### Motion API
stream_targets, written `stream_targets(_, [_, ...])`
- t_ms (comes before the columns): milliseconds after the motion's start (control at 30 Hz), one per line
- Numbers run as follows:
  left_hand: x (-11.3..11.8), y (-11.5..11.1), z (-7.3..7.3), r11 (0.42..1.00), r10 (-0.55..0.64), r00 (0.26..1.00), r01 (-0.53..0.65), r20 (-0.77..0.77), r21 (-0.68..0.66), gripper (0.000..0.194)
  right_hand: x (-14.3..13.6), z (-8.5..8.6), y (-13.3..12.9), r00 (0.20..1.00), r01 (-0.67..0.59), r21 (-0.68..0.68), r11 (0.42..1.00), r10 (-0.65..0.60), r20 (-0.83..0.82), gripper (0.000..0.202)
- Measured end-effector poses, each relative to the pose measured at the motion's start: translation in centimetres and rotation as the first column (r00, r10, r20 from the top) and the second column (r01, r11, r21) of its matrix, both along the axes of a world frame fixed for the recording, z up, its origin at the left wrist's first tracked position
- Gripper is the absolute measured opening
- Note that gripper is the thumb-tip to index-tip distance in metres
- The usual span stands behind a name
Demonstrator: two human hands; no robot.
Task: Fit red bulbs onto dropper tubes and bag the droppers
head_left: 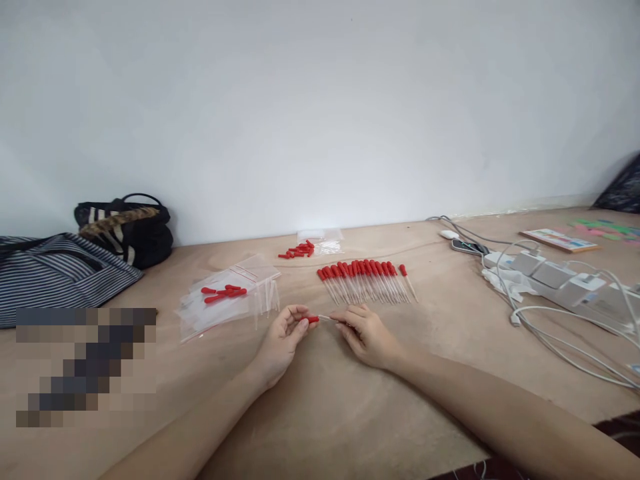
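Observation:
My left hand [285, 341] pinches a red rubber dropper bulb [312, 319] between thumb and fingers. From the right, my right hand [366, 335] grips a thin clear glass tube [325, 318], whose near end meets the bulb's mouth; how deep it sits in the bulb I cannot tell. Just beyond my hands lies a row of droppers [370, 280], red bulbs away from me and clear tubes toward me. Several loose red bulbs [226, 293] rest on clear zip bags [210, 320] left of my left hand, with loose glass tubes [270, 297] beside them.
Farther back are more red bulbs [299, 250] and a small bag of tubes [327, 243]. White chargers on a power strip [560, 283] and looping cables [555, 343] occupy the right. A striped bag [65, 280] and a black bag [145, 233] stand at the left by the wall.

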State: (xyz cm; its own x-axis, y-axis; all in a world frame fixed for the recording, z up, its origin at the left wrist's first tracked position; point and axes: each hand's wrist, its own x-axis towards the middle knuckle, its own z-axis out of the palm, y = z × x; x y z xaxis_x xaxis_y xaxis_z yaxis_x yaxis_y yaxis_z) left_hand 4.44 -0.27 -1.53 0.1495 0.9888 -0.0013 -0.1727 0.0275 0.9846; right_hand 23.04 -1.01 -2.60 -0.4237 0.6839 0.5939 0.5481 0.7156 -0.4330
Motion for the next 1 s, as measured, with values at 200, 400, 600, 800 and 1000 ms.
stream_targets(200, [0.39,-0.22,0.24,0.999,0.003,0.998,0.0,0.07,-0.041,0.022,-0.35,0.28,-0.26,0.999,-0.006,0.025,1.0,0.007,-0.037,0.026])
stream_targets(400, [0.4,-0.17,0.24,0.999,0.019,0.994,-0.013,0.112,-0.052,0.021,-0.25,0.01,-0.19,0.999,0.007,0.027,1.0,-0.006,-0.032,0.026])
stream_targets(600, [0.37,-0.36,0.26,0.999,0.023,0.993,-0.018,-0.114,0.043,0.029,-0.01,-0.01,-0.1,1.0,-0.024,0.042,0.999,0.025,-0.016,0.024])
stream_targets(800, [0.44,-0.72,0.24,0.999,0.046,0.994,-0.045,-0.104,0.02,0.031,0.31,-0.06,-0.03,0.996,-0.08,0.115,0.99,0.082,-0.018,0.026])
stream_targets(1000, [0.46,-0.88,-0.02,0.997,0.048,0.989,-0.038,-0.14,0.069,0.029,0.63,-0.17,0.07,0.994,-0.107,0.165,0.98,0.102,0.04,0.035])
